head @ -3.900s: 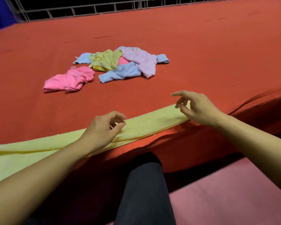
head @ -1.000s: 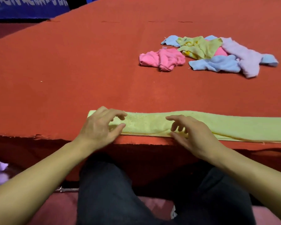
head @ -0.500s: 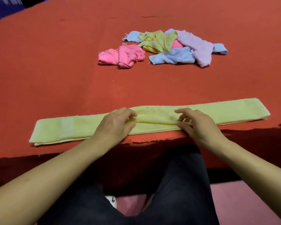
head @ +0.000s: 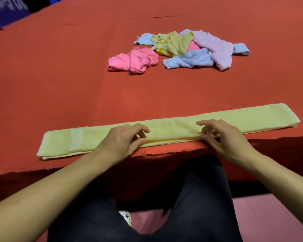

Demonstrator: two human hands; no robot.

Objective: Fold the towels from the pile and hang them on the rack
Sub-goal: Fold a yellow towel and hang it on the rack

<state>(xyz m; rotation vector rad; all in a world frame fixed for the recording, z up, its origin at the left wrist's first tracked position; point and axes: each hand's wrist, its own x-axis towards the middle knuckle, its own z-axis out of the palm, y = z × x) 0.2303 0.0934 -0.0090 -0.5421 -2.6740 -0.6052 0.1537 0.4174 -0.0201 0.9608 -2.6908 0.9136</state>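
The red counter (head: 63, 81) carries everything. Along its near edge lies one yellow towel (head: 170, 127), already folded into a long narrow strip but not yet hung; no rack is in view. Toward the far right, the pile (head: 180, 49) waits, crumpled and unfolded, so most of the work looks to remain. The left hand (head: 120, 141) and right hand (head: 223, 137) rest mid-strip, loosely curled fingers (head: 200, 123) touching the cloth; whether they pinch it I cannot tell.

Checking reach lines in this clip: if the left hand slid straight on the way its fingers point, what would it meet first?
The left hand points right along the folded yellow towel, so it would probably meet the right hand's fingertips first.
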